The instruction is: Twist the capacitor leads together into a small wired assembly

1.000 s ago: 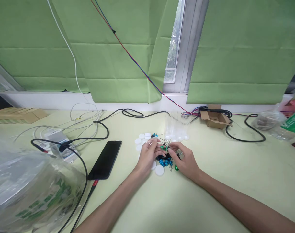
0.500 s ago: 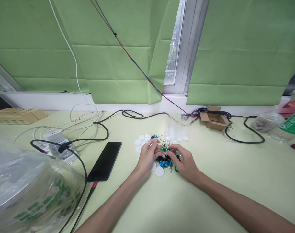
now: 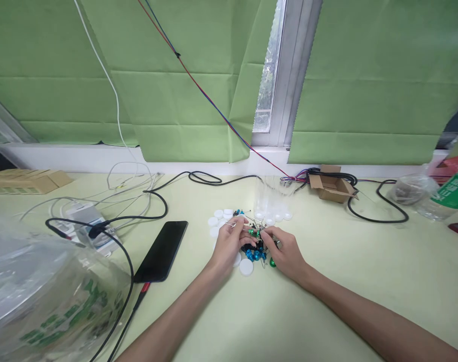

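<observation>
Over a small heap of parts at the middle of the table, my left hand (image 3: 229, 242) pinches a small shiny green part (image 3: 252, 232) with thin metal rods sticking out to the left. At its right end, the thumb and fingers of my right hand (image 3: 286, 247) close on the same green part. Below my hands lie several blue metallic parts (image 3: 256, 255), mixed with black pieces and thin rods. Another green piece (image 3: 272, 262) rests under my right hand. White round discs (image 3: 246, 267) lie left of and in front of the heap. My fingers hide some of the parts.
Clear plastic tubes (image 3: 271, 203) stand or lie behind the heap. A black phone (image 3: 161, 251) lies left of my left arm, near a large plastic bag (image 3: 55, 296). Farther back are a black cable (image 3: 206, 178), an opened small cardboard box (image 3: 332, 188) and a bottle (image 3: 447, 198).
Both hands keep hold of the green part. My right fingers have shifted slightly around its right end. The whole view has moved a little.
</observation>
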Motion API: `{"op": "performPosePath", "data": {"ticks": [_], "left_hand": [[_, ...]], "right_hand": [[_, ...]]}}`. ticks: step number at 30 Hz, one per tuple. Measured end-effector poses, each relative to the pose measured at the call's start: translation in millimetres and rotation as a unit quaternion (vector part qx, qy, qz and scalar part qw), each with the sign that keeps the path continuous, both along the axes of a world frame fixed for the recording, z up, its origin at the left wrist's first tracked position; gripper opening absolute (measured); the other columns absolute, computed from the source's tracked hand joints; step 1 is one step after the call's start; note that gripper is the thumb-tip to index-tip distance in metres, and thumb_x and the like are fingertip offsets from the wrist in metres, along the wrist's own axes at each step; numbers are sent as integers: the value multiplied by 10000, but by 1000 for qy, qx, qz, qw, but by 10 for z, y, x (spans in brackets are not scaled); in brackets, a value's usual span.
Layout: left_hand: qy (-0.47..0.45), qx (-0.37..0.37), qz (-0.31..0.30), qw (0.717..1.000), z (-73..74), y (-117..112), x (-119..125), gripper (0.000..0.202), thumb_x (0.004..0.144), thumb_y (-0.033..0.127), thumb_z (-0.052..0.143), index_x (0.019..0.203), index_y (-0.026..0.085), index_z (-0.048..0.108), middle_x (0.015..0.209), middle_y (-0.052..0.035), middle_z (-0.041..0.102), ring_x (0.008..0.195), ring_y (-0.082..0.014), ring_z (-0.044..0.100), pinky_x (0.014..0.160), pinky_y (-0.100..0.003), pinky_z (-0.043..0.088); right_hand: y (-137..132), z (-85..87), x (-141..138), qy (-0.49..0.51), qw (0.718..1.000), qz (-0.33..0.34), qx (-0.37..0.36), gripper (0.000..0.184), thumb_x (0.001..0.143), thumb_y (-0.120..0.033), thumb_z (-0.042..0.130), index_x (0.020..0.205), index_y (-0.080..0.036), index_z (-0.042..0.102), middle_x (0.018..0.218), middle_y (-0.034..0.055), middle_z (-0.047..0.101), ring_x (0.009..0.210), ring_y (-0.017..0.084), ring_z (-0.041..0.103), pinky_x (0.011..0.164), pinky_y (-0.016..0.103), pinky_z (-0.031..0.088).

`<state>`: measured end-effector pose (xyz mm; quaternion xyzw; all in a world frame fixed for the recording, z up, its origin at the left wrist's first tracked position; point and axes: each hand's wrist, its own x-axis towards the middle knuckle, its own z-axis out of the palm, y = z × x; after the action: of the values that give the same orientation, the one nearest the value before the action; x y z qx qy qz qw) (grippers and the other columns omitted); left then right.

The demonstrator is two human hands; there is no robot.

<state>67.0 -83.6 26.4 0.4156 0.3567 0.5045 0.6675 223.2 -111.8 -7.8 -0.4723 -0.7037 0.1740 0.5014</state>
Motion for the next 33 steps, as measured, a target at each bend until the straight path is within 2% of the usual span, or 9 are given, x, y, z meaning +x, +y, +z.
{"op": "performPosePath", "data": {"ticks": [2, 6, 9, 13, 19, 26, 33], "left_hand": [[-1, -1, 1, 1000, -5, 9, 0, 311, 800, 436, 675, 884, 151, 583, 720, -33, 647, 554, -119, 631, 576, -230, 523], [4, 0, 5, 1000, -18, 28, -7, 318, 795, 445, 677, 884, 153, 589, 722, -31, 655, 544, -112, 626, 580, -227, 519], [5, 2, 5, 1000, -20, 31, -15, 305, 798, 437, 675, 878, 156, 585, 727, -31, 662, 545, -112, 629, 583, -229, 520], [8, 10, -1, 1000, -10, 21, -18, 283, 818, 424, 656, 886, 163, 571, 688, -26, 657, 575, -129, 646, 602, -235, 526], [9, 9, 0, 1000, 13, 6, -5, 280, 827, 420, 643, 883, 161, 554, 693, -36, 661, 581, -137, 650, 603, -238, 526], [18, 4, -1, 1000, -14, 16, -12, 298, 822, 434, 648, 902, 160, 563, 714, -20, 638, 577, -127, 646, 606, -232, 525], [24, 7, -5, 1000, 9, -3, -3, 295, 834, 434, 634, 900, 156, 558, 727, -23, 630, 587, -133, 650, 592, -233, 528]], "right_hand": [[-4, 7, -3, -1, 1000, -3, 2, 231, 963, -320, 468, 835, -204, 621, 768, 36, 662, 717, 185, 592, 670, 309, 482], [-22, 33, -6, 17, 1000, 9, 9, 140, 932, -301, 525, 1001, -206, 601, 854, 47, 674, 763, 191, 619, 720, 323, 509], [-33, 40, 0, 24, 999, 24, 23, 162, 909, -271, 555, 1059, -210, 569, 909, 55, 668, 788, 192, 622, 747, 330, 514], [-35, 33, 5, 21, 999, 37, 20, 148, 914, -240, 537, 1052, -209, 580, 955, 65, 671, 815, 194, 625, 761, 332, 513], [-27, 18, -5, 18, 1000, 17, 8, 159, 926, -256, 523, 1044, -205, 616, 920, 64, 694, 823, 208, 645, 752, 337, 516], [-6, -2, -10, 5, 1000, 1, 9, 149, 939, -264, 514, 941, -199, 648, 901, 56, 700, 814, 202, 633, 748, 325, 493], [-6, -11, 2, -3, 1000, 0, 10, 204, 958, -282, 483, 854, -195, 635, 795, 35, 671, 742, 183, 596, 706, 301, 459]]}}
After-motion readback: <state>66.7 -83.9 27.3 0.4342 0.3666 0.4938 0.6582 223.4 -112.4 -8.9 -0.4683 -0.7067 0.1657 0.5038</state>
